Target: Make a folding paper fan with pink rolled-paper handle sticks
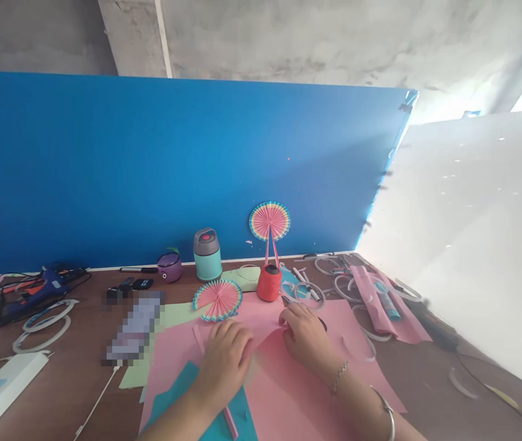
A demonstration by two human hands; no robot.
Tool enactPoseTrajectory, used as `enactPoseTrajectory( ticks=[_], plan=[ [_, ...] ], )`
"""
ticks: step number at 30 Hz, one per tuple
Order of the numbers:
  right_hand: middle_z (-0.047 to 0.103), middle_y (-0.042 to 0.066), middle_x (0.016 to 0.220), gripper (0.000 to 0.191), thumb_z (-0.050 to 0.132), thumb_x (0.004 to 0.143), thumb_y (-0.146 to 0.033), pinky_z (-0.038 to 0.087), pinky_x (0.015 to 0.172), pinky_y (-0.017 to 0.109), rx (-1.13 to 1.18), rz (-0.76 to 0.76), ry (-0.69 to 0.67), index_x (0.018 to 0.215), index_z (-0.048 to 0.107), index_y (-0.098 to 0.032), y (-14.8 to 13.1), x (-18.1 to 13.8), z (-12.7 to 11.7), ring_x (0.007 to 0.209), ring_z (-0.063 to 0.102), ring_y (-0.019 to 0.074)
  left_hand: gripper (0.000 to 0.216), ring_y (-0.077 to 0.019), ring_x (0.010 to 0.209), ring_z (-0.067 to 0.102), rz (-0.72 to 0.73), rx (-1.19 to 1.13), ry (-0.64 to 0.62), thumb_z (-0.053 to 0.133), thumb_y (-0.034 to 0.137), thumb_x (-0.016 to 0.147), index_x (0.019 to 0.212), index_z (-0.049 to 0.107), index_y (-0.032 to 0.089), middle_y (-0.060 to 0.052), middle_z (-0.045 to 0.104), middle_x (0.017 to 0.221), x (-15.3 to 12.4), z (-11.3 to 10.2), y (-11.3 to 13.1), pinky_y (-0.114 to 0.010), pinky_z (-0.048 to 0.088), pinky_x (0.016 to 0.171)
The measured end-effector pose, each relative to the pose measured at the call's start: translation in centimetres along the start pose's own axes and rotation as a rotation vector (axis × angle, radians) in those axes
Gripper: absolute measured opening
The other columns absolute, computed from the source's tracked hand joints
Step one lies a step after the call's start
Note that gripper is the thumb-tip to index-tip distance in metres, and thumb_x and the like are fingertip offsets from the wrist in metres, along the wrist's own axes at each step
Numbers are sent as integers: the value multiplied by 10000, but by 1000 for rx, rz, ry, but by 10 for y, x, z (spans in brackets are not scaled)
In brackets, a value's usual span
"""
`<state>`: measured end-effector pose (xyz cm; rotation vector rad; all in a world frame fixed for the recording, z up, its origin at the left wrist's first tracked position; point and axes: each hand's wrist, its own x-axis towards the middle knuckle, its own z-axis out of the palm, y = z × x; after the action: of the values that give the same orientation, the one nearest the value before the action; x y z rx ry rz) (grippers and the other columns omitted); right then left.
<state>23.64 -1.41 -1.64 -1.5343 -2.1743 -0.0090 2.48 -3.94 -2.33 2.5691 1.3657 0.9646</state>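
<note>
My left hand point(226, 356) is closed, fingers curled down over the pink paper point(288, 392); what it may hold is hidden. A narrow pink paper strip point(230, 422) runs beneath it, across a teal sheet point(182, 392). To the right, my right hand point(306, 335) has its fingers bent and thumb drawn in, its contents out of sight. A dark curved piece point(322, 324) shows just behind that hand. Beyond the hands lies a pleated pink-and-blue paper fan point(217, 300) with an open gap. A red thread spool point(269, 284) stands by a round pleated fan point(269, 221) with two pink sticks.
A blue panel point(151, 171) closes off the back. A turquoise jar point(208, 256) and purple pot point(170, 267) stand before it. At left are a blue glue gun point(52, 288), a blurred-out phone point(136, 327) and a power strip point(8, 392). Tape rings point(309, 295) lie right.
</note>
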Motion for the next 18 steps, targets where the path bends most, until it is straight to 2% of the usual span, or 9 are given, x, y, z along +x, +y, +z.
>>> enactPoseTrajectory(
  ticks=[3, 5, 7, 9, 11, 13, 15, 18],
  plan=[
    [573, 51, 833, 348, 422, 563, 11, 329, 664, 287, 36, -82, -57, 806, 574, -186, -8, -2, 0, 793, 505, 199, 317, -239, 969, 531, 27, 50, 65, 418, -10, 773, 865, 620, 217, -54, 626, 976, 1, -15, -16, -429, 418, 826],
    [570, 50, 844, 352, 425, 547, 6, 333, 668, 286, 38, -117, -141, 802, 570, -187, -13, -2, -1, 807, 510, 200, 346, -244, 970, 523, 8, 81, -28, 415, -31, 744, 811, 645, 218, -59, 620, 983, 1, -27, -26, -408, 419, 799],
    [578, 48, 846, 318, 434, 545, -7, 339, 684, 295, 32, -143, -236, 776, 560, -186, -16, -2, -2, 809, 516, 202, 343, -232, 919, 534, -55, 71, -213, 414, -46, 700, 726, 640, 211, -49, 622, 887, 0, -37, -33, -373, 422, 766],
    [585, 43, 832, 276, 437, 553, -18, 344, 681, 297, 40, -153, -300, 748, 540, -184, -18, -1, -4, 785, 520, 196, 327, -218, 892, 549, -144, 20, -346, 423, -25, 687, 757, 632, 217, -36, 627, 856, 0, -45, -36, -340, 423, 744],
    [581, 34, 811, 253, 434, 547, -15, 347, 659, 286, 65, -139, -328, 718, 514, -184, -18, -1, -8, 759, 520, 185, 266, -209, 854, 564, -254, -33, -398, 462, 52, 711, 842, 610, 230, -25, 634, 871, 1, -51, -36, -308, 417, 690],
    [573, 24, 792, 237, 432, 540, -5, 350, 636, 272, 103, -109, -341, 685, 488, -185, -17, -2, -12, 738, 516, 171, 152, -200, 780, 569, -337, -53, -432, 502, 146, 730, 826, 582, 233, -14, 630, 838, 1, -55, -34, -282, 389, 622],
    [568, 15, 786, 214, 440, 571, -1, 362, 628, 256, 178, -82, -349, 671, 480, -186, -14, -2, -16, 731, 517, 158, 57, -191, 740, 562, -342, -64, -474, 518, 191, 732, 746, 562, 224, -7, 620, 796, 2, -59, -33, -271, 367, 601],
    [579, 7, 812, 169, 494, 652, -29, 399, 650, 246, 326, -72, -372, 697, 521, -189, -6, -2, -20, 741, 534, 146, 69, -178, 756, 558, -292, -104, -495, 505, 172, 728, 701, 551, 216, -4, 603, 828, 3, -63, -35, -265, 372, 621]
  ],
)
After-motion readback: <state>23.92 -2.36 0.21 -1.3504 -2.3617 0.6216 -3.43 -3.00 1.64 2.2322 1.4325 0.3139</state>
